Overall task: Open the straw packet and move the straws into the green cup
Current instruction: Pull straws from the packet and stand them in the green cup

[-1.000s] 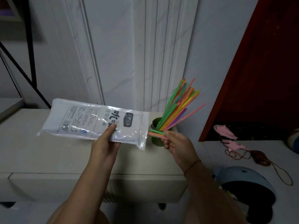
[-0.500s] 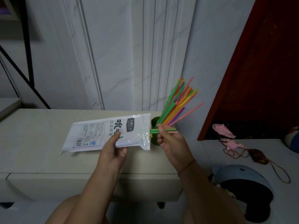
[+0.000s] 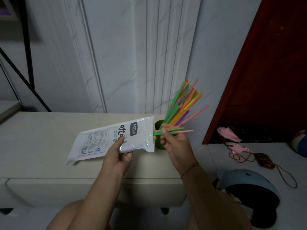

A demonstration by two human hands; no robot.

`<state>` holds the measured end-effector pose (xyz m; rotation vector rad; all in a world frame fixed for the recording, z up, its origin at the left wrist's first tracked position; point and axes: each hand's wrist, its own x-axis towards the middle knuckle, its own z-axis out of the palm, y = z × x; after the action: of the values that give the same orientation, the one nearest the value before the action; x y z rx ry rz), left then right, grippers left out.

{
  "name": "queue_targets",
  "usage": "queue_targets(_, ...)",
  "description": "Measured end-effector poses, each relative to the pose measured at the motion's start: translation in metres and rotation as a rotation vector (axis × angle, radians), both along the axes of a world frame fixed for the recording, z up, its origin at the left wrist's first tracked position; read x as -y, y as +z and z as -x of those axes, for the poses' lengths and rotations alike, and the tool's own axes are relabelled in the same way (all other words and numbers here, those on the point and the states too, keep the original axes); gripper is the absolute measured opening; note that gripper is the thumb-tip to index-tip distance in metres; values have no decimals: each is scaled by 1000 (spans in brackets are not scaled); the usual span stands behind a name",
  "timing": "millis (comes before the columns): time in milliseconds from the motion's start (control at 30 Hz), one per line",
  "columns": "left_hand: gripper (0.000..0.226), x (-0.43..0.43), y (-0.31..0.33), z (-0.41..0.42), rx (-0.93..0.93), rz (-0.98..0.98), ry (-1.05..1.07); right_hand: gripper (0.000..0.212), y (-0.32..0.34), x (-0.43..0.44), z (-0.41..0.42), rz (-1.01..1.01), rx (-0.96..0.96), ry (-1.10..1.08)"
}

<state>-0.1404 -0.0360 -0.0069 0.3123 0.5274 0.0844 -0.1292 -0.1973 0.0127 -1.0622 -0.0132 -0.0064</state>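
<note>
My left hand (image 3: 120,154) grips the white plastic straw packet (image 3: 106,138) near its open right end, holding it over the cream cabinet top (image 3: 41,135). My right hand (image 3: 174,143) pinches a few green, orange and pink straws (image 3: 178,130) that stick out sideways from the packet's mouth. Right behind them stands the green cup (image 3: 158,124), mostly hidden by the packet and my hand. A fan of several coloured straws (image 3: 182,105) leans out of the cup to the upper right.
A white panelled wall rises behind the cabinet. A dark red door (image 3: 269,63) stands to the right. On the white surface at the right lie pink toy fish (image 3: 228,132), a brown pouch on a cord (image 3: 264,161) and a light blue helmet (image 3: 249,183).
The packet has moved right and tilted so its left end dips toward the cabinet. My right hand has drawn the pinched straws further out to the right.
</note>
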Motion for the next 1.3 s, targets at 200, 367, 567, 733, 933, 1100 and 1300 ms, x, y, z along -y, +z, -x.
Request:
queue_targets(200,25,-2,-3,0,-15,0,1,8,3,-1,1,103,35,-45)
queue_targets(367,25,-27,-6,-2,-39,-3,50,7,18,28,-13,145,76,-158)
queue_targets(567,24,-51,-12,-8,-60,-17,95,10,40,72,-23,271,98,-262)
queue_targets(733,17,-57,-11,-9,-69,-43,113,12,54,89,-26,369,121,-351)
queue_targets(933,18,-56,-11,-9,-74,-52,111,9,74,94,-19,456,147,-464)
queue_targets(1100,18,-51,-10,-8,-69,-49,103,5,91,103,-17,524,175,-556)
queue_targets(1300,18,-45,-6,-7,-59,-50,98,13,97,106,-20,715,226,-602)
